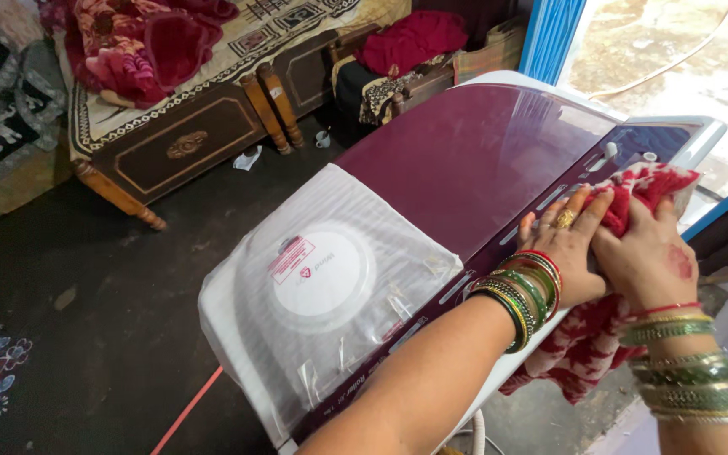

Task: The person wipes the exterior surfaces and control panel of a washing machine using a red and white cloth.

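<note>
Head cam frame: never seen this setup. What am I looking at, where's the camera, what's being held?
The one picture comes from a camera worn on a person's head, looking down at their own two bare hands. There is no robot. The big object is a washing machine with a dark red lid; its near section is still wrapped in a clear plastic cover. The left hand, with a ring and many bangles, and the right hand both press a red and white cloth against the control strip along the machine's edge. Part of the cloth hangs down over the side. Behind, on the dark floor, stands a wooden bed piled with fabric.
</note>
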